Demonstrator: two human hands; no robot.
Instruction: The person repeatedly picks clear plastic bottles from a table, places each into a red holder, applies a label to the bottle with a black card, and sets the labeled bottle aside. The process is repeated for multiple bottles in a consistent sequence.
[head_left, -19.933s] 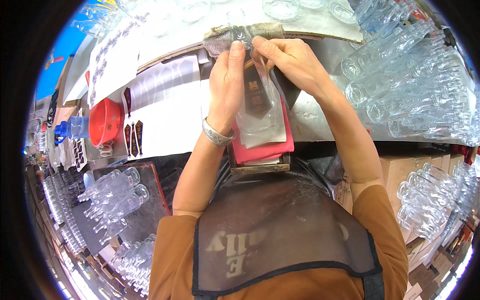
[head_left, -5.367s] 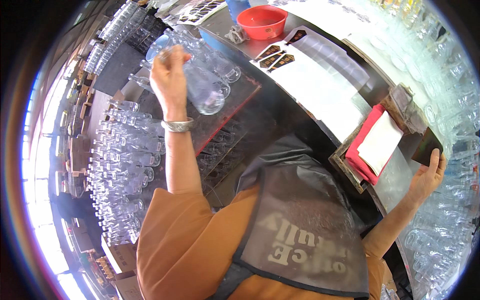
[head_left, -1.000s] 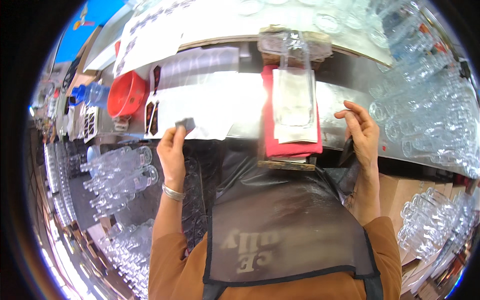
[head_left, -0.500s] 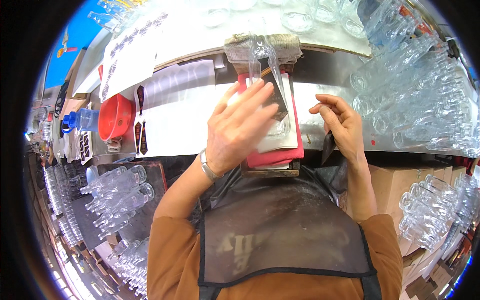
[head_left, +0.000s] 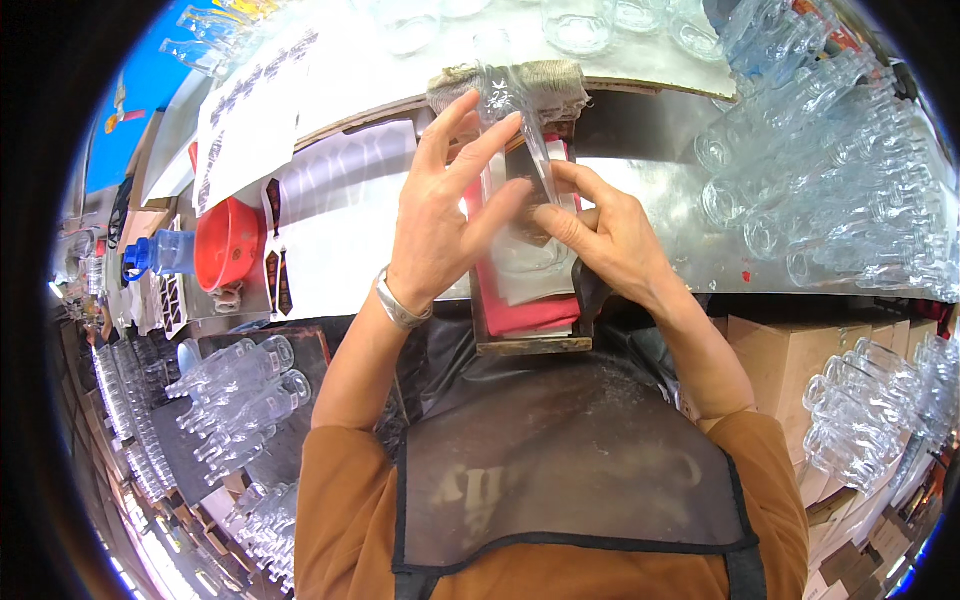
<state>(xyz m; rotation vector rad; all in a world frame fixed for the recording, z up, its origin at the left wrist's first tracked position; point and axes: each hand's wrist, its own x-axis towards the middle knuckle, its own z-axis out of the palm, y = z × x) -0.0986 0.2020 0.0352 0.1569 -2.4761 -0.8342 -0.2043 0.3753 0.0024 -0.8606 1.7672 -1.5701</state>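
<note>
Head view: we judge the bottle stiff, slick and breakable, best held round its neck or sides. It lies over the red pad, neck across the cloth beyond the pad's far edge. The left hand is spread, clasping nothing; whether the right hand grips it, we cannot tell.

Patchy pale lettering marks the dark apron; the bottle's label is largely hidden.

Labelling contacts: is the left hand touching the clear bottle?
Cannot tell. In the head view, the left hand overlaps the clear bottle, thumb blurred; neither contact nor gap shows plainly.
</note>
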